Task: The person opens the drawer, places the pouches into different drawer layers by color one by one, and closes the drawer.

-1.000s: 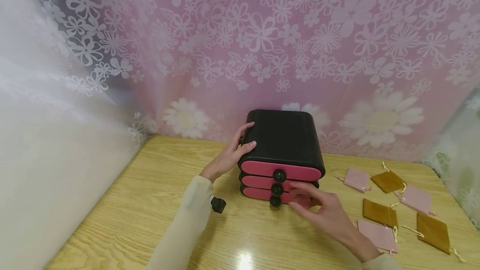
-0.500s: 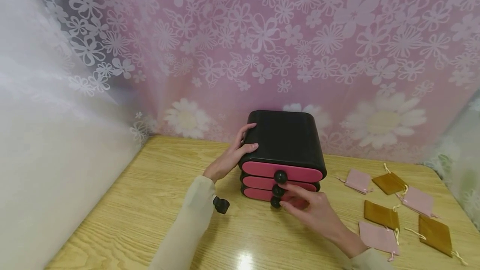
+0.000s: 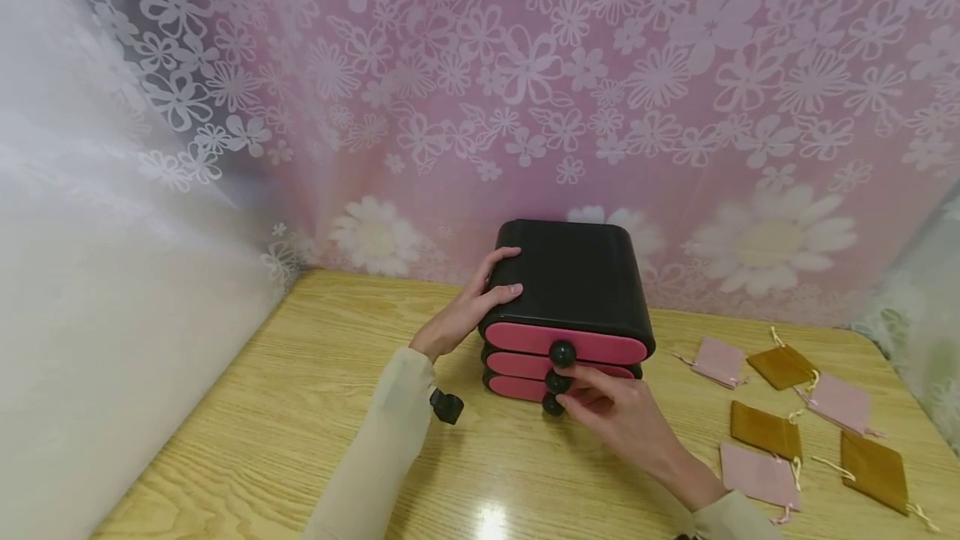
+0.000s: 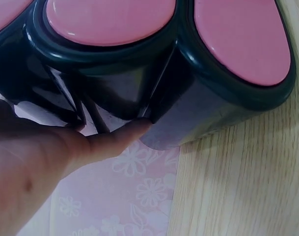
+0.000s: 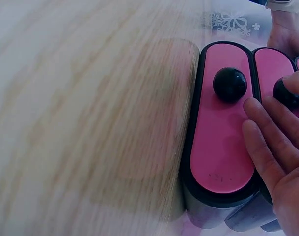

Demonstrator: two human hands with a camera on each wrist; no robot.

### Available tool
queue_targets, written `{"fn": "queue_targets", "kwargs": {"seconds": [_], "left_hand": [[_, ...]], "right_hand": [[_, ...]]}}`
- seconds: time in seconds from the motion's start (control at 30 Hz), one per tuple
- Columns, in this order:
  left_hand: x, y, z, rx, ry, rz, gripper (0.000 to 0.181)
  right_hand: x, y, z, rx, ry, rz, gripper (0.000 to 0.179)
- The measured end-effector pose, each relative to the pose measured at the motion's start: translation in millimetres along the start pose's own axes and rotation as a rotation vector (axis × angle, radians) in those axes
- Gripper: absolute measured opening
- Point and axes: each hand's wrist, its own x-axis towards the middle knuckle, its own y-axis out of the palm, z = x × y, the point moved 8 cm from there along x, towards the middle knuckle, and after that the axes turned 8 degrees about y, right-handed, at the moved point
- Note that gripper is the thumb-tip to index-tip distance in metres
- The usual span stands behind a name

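Note:
A black three-tier drawer box (image 3: 573,273) with pink drawer fronts stands on the table, all its drawers pushed in. My left hand (image 3: 471,305) rests on its left side, thumb and index fingertip on the top's edge; in the left wrist view a straight finger (image 4: 122,137) touches the black side wall. At the front, my right hand (image 3: 626,415) pinches the round black knob (image 3: 557,380) of the middle drawer between thumb and index finger. The right wrist view shows the other fingers extended beside the bottom drawer's knob (image 5: 230,84). The top drawer's knob (image 3: 562,353) sits just above.
Pink drawstring pouches (image 3: 760,474) and brown drawstring pouches (image 3: 767,429) lie spread over the right of the wooden table (image 3: 300,407). A floral curtain (image 3: 450,107) hangs right behind the box. A small black piece (image 3: 447,407) shows by the left sleeve.
My right hand has moved left along the drawer fronts and closed its thumb and index finger on the middle knob. The left hand stays on the box, which has not moved.

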Motion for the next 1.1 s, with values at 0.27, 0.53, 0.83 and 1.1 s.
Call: {"fn": "queue_targets", "kwargs": {"seconds": [0.27, 0.53, 0.83, 1.1], "left_hand": [[0.0, -1.7, -0.3, 0.019, -0.003, -0.017, 0.058], [-0.4, -4.4, -4.9, 0.012, 0.008, -0.043, 0.058], [-1.6, -1.6, -1.3, -0.009, -0.008, -0.043, 0.059], [-0.5, -0.1, -1.2, 0.000, 0.000, -0.034, 0.060]], "right_hand": [[-0.9, 0.5, 3.2, -0.025, 0.013, 0.029, 0.037], [-0.9, 0.1, 13.4, -0.053, -0.042, 0.061, 0.041], [-10.9, 1.2, 18.5, -0.066, -0.047, 0.077, 0.044], [-17.2, 2.9, 22.5, -0.068, 0.007, 0.129, 0.040]]}}
